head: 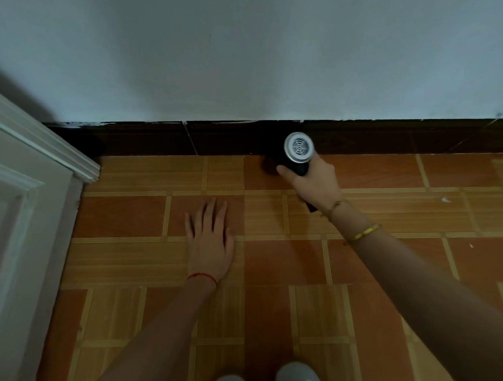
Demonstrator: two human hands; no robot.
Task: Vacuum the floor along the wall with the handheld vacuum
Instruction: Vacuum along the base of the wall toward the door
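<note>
My right hand (313,182) grips the black handle of the handheld vacuum (298,148), whose round silver vented end faces the camera. The vacuum's dark front end points down at the spot where the orange tiled floor (277,270) meets the dark skirting board (228,138) below the pale wall (238,55); its nozzle tip is hidden in shadow. My left hand (210,238) rests flat on the floor, fingers straight and pointing toward the wall, to the left of the vacuum and a little nearer me.
A white door frame and door (23,200) stand at the left, ending at the skirting. Small white specks (446,200) lie on the tiles at the right. Two grey shoe tips (264,380) show at the bottom edge.
</note>
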